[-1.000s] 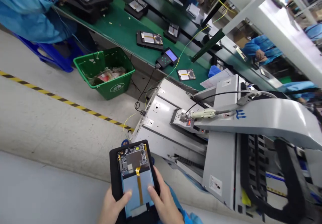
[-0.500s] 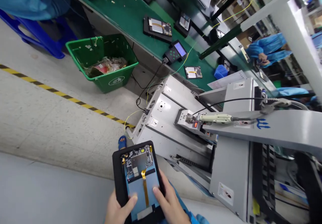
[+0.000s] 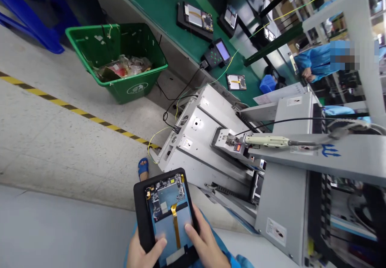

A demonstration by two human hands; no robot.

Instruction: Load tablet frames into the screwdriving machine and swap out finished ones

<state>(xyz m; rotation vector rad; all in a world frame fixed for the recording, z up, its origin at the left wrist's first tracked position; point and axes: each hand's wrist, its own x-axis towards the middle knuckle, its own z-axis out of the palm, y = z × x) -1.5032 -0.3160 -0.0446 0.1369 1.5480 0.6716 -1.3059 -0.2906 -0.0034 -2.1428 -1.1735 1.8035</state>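
Tablet (image 3: 169, 219): opened unit, lying in black tray (image 3: 141, 211) at lower centre, board (image 3: 165, 195) + batt. (image 3: 169, 230) showing.
Hands: L hand (image 3: 141, 252) and R hand (image 3: 208, 242) are gripping tray sides, thumbs (image 3: 190, 232) resting on batt.
View: I'm seeing cam swing, bin (image 3: 120, 93) drifting up-left; grip isn't changing, so unit's staying steady.
Machine (image 3: 205, 139): arm (image 3: 358, 155) is wearing blue mark (image 3: 327, 150); red digits (image 3: 238, 147) + sticker (image 3: 276, 232) text I'm not managing to read.
Bin: showing white emblem (image 3: 137, 88), wording too small.

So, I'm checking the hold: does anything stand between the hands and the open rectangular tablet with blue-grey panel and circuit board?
At the sides, a black rectangular holder framing the tablet does: the left hand and right hand grip it. Above, nothing visible does; both thumbs rest on the tablet's face.
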